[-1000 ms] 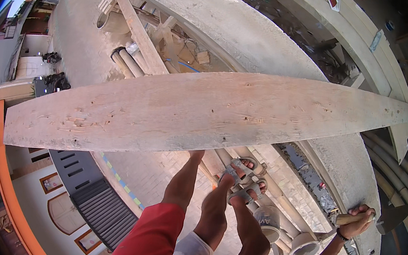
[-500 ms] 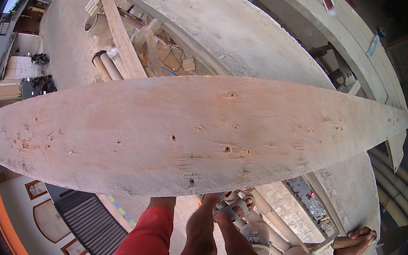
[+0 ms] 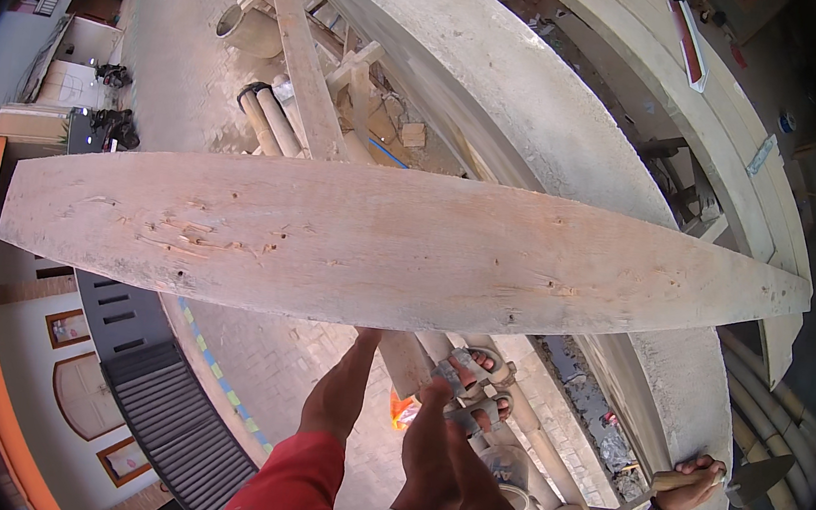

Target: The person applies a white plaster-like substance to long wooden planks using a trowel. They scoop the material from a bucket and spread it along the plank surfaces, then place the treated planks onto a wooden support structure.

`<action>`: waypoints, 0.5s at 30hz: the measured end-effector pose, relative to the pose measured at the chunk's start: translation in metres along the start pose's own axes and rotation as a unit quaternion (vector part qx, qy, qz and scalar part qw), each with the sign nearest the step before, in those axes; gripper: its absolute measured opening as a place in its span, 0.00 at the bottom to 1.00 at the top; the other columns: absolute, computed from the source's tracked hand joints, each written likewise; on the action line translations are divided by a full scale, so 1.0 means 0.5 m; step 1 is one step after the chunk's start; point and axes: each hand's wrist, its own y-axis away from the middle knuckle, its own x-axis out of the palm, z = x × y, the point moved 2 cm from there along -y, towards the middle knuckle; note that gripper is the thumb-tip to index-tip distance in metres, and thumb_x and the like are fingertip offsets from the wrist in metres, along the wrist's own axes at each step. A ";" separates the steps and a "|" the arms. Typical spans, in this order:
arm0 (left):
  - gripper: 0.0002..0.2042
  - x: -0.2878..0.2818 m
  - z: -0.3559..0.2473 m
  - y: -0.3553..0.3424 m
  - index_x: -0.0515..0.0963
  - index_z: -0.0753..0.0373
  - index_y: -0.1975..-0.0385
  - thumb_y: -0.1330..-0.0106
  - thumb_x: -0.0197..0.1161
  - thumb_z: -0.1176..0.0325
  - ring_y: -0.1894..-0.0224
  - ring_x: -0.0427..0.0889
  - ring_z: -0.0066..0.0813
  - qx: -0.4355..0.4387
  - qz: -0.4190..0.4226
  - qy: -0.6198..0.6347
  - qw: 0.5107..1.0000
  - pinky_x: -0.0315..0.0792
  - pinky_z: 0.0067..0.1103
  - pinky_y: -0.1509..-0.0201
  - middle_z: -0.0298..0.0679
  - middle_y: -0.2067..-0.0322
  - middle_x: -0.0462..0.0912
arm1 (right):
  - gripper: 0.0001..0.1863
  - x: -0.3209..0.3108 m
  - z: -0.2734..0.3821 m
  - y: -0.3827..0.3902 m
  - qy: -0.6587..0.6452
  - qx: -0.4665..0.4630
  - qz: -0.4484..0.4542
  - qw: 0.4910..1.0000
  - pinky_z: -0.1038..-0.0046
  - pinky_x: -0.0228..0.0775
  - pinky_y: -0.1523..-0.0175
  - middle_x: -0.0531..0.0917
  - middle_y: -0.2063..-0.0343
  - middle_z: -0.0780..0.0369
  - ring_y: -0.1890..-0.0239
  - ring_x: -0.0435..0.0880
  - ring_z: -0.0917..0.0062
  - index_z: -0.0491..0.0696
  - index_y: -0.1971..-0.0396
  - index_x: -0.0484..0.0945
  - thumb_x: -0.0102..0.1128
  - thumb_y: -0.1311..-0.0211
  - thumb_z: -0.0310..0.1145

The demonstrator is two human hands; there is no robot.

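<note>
A long pale board (image 3: 430, 242) with tapered ends, pitted and scuffed, spans the middle of the view. My left arm, in a red sleeve, reaches up to its near edge; only a sliver of my left hand (image 3: 369, 335) shows there, fingers hidden underneath. At lower right my right hand (image 3: 696, 481) is closed on the wooden handle of a trowel (image 3: 756, 476), beside a curved, rough concrete-like surface (image 3: 682, 407). Below the board are my legs and sandaled feet (image 3: 470, 373).
Bamboo poles (image 3: 771, 422) lie at right and beneath me, with a bucket (image 3: 506, 476) among them. Beyond the board are timber braces (image 3: 300, 51) and another curved beam (image 3: 655, 31). A paved lane (image 3: 166, 36), motorbikes (image 3: 120, 129) and a house with a dark gate (image 3: 171, 389) lie at left.
The board has levelled in the picture, its left end moving up and its right end down, and looks narrower than half a second ago. My right hand still holds the trowel.
</note>
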 end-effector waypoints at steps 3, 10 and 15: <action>0.23 -0.009 -0.076 0.011 0.69 0.75 0.49 0.33 0.54 0.58 0.57 0.78 0.39 -0.008 -0.034 -0.077 0.996 0.72 0.29 0.53 0.51 0.62 0.80 | 0.08 0.008 -0.005 -0.004 -0.015 0.016 -0.005 1.000 0.79 0.64 0.79 0.71 0.74 0.64 0.82 0.69 0.82 0.51 0.64 0.67 0.50 0.31 0.39; 0.31 0.009 -0.346 0.050 0.75 0.77 0.58 0.29 0.41 0.47 0.59 0.79 0.44 -0.117 -0.065 -0.201 0.970 0.71 0.34 0.54 0.54 0.60 0.81 | 0.08 0.012 0.002 -0.006 -0.005 0.070 -0.064 0.995 0.79 0.65 0.80 0.72 0.76 0.65 0.82 0.69 0.82 0.51 0.65 0.68 0.53 0.35 0.39; 0.32 -0.131 -0.448 0.049 0.75 0.73 0.56 0.30 0.40 0.44 0.61 0.78 0.40 -0.186 -0.061 -0.151 0.969 0.71 0.35 0.56 0.51 0.63 0.80 | 0.10 0.058 0.025 -0.007 -0.004 0.129 -0.058 0.990 0.78 0.64 0.81 0.72 0.78 0.66 0.84 0.69 0.82 0.50 0.66 0.69 0.54 0.36 0.41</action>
